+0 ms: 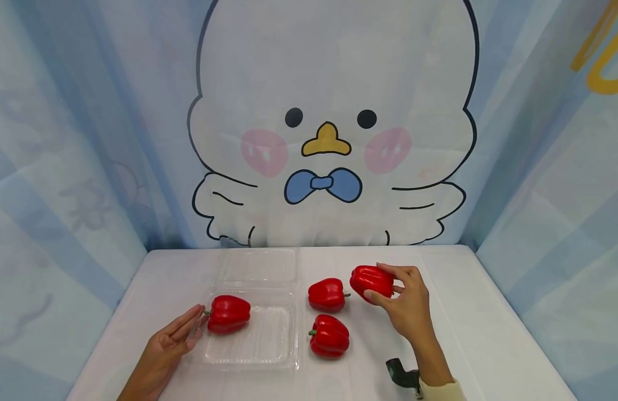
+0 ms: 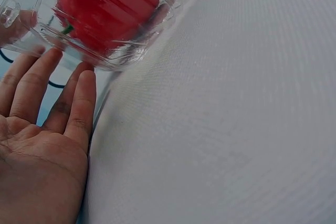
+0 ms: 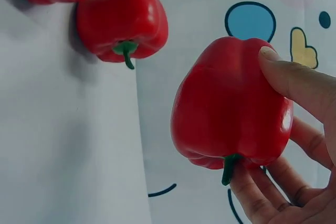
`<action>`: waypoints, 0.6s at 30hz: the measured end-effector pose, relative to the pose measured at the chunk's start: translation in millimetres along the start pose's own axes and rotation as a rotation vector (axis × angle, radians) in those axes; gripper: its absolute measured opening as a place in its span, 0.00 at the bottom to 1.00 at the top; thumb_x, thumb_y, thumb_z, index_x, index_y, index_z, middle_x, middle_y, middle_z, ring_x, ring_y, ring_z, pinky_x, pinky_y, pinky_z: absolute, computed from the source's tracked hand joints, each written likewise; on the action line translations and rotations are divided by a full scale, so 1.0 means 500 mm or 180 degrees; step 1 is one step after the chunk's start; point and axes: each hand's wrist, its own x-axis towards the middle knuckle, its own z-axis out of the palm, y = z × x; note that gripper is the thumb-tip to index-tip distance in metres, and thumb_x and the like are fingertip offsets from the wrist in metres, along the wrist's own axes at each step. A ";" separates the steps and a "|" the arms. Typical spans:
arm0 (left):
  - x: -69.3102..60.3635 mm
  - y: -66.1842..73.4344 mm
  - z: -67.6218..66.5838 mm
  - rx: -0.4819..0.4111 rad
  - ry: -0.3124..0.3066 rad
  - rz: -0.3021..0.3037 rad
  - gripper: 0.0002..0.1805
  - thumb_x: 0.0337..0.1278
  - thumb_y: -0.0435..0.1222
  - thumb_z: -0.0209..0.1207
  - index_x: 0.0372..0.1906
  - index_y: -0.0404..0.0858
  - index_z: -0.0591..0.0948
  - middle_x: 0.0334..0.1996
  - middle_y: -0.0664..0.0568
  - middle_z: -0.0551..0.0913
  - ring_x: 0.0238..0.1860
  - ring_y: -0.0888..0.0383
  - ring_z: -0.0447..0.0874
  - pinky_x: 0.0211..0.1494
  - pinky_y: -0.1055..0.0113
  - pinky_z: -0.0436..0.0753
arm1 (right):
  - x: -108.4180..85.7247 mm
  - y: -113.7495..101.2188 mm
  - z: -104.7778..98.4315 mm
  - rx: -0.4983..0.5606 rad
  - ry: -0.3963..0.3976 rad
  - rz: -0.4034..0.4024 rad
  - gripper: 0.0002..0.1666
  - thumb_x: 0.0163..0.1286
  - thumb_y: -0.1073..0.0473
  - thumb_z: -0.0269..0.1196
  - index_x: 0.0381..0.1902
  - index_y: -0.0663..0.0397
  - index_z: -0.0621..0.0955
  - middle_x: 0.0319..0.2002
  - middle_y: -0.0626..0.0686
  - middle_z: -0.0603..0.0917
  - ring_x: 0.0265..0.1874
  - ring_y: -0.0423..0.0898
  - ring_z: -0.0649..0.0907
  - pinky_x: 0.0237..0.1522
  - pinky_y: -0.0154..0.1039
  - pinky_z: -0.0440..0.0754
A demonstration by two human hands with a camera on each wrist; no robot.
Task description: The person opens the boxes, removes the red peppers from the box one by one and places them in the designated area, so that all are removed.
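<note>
My right hand point(image 1: 409, 303) grips a red bell pepper point(image 1: 371, 282) between thumb and fingers. In the right wrist view this bell pepper point(image 3: 231, 103) hangs stem down, the thumb on one side and fingertips by the stem. With fairly straight fingers, my left hand point(image 1: 165, 342) touches the left side of a clear plastic clamshell box point(image 1: 295, 334). Another red bell pepper point(image 1: 229, 314) lies in the box's left part, its stem towards the left fingers. In the left wrist view the left hand point(image 2: 47, 129) is palm towards the camera, its fingertips against the clear wall.
Two more red bell peppers, an upper one point(image 1: 326, 295) and a lower one point(image 1: 329, 336), lie on the white table point(image 1: 469, 334) right of the box. The box's lid point(image 1: 258, 266) is folded back. A dark bent object point(image 1: 402, 373) sits by the right wrist. A printed curtain point(image 1: 329, 223) hangs behind.
</note>
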 end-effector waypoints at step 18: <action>0.000 -0.005 -0.004 -0.0030 -0.0138 0.0155 0.43 0.75 0.35 0.63 0.86 0.37 0.55 0.70 0.79 0.75 0.65 0.83 0.77 0.64 0.74 0.83 | 0.015 0.074 0.014 -0.0296 -0.0209 0.0249 0.40 0.62 0.64 0.79 0.72 0.51 0.79 0.66 0.63 0.72 0.70 0.64 0.73 0.65 0.62 0.84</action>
